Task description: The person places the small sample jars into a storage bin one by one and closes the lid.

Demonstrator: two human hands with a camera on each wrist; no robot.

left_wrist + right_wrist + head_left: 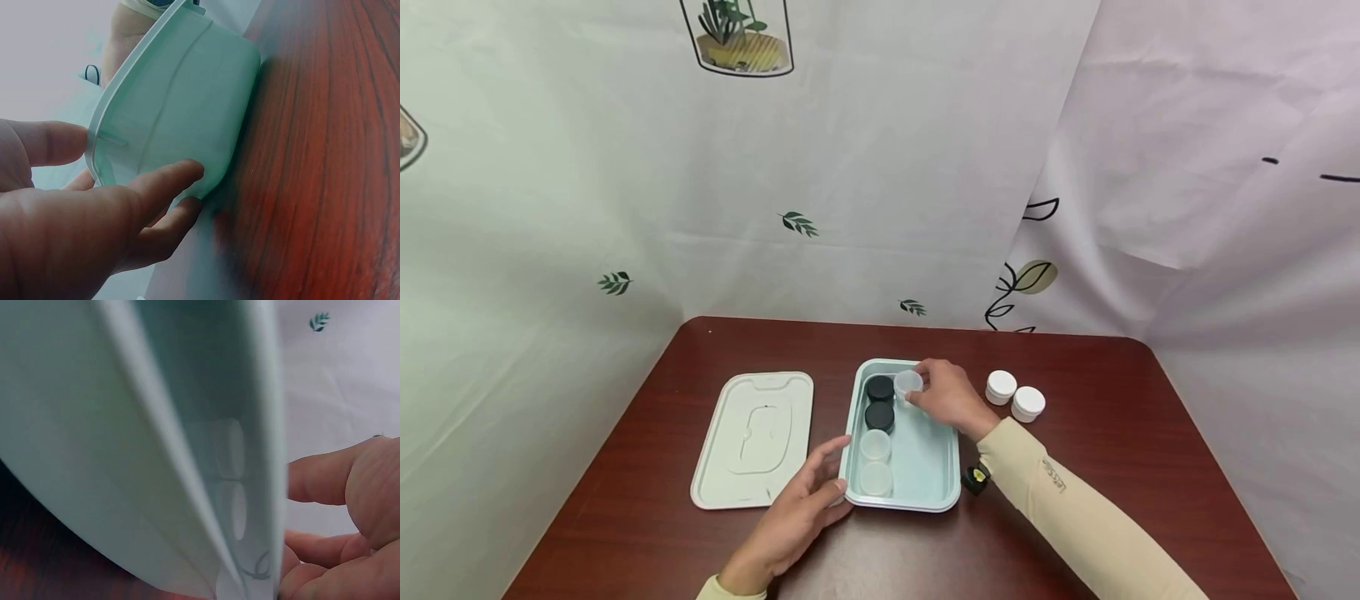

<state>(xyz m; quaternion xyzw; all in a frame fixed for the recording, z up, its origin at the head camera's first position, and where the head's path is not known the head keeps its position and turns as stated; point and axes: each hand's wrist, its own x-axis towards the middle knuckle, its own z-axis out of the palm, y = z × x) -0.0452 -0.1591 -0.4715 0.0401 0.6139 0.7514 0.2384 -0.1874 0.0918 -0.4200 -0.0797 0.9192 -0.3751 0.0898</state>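
A pale blue-green tray stands on the table. My right hand reaches into its back part and pinches a small translucent round container between thumb and fingers. Beside it, along the tray's left side, run a black round container, a second black one and two more translucent containers. My left hand touches the tray's left side near the front corner. In the left wrist view its fingers lie against the outer wall. The right wrist view hides the held container behind the tray wall.
A flat whitish lid lies left of the tray. Two white round jars stand on the table to the right, beyond my right wrist. A white printed cloth hangs behind the dark red wooden table.
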